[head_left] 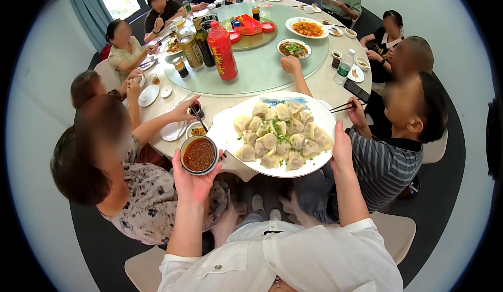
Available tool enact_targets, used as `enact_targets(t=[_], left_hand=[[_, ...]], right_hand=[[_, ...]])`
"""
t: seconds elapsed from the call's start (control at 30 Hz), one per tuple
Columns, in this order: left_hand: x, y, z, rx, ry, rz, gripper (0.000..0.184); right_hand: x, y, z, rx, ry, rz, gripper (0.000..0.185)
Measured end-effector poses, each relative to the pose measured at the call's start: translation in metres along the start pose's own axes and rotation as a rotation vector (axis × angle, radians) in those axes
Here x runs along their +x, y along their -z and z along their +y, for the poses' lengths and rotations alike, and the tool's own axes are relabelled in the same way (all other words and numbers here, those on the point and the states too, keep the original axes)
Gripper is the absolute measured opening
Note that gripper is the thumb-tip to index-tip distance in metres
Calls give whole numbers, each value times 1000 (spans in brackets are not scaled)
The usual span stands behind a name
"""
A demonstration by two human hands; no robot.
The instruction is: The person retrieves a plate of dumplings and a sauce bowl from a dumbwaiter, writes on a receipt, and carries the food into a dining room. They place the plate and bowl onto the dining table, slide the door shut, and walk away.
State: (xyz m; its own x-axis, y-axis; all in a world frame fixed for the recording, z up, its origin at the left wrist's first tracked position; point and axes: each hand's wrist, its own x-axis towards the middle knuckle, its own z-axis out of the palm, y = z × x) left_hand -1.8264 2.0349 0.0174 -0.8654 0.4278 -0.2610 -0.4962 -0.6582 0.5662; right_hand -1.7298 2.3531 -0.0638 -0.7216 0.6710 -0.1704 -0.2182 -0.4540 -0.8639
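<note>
My left hand (195, 183) is closed around a small bowl of reddish-brown dipping sauce (199, 154), which sits level in the palm. My right hand (342, 148) grips the right rim of a large white oval platter (224, 121). Boiled dumplings (277, 134) with chopped green onion are piled on it. The platter hangs in front of me, just past the near edge of the table, its left end close to the sauce bowl. Whether my left fingers also touch the platter is unclear.
People sit all around a round table with a glass turntable (257, 85). It carries a red bottle (222, 51), darker bottles and a noodle-like dish (308, 28). Another person's hand (291, 65) reaches toward a soup bowl (293, 49). Seated diners flank me closely; chairs (395, 234) stand behind.
</note>
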Motion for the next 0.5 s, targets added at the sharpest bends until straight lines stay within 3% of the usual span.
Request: enact_targets(t=[0.4,0.5], left_hand=[[106,-25,42,51,18,-9,58],[132,-19,48,88,43,-153,58]], right_hand=[[96,-52,7,-30,-38,85,55],[120,-57,10,-68,-36,72,55]])
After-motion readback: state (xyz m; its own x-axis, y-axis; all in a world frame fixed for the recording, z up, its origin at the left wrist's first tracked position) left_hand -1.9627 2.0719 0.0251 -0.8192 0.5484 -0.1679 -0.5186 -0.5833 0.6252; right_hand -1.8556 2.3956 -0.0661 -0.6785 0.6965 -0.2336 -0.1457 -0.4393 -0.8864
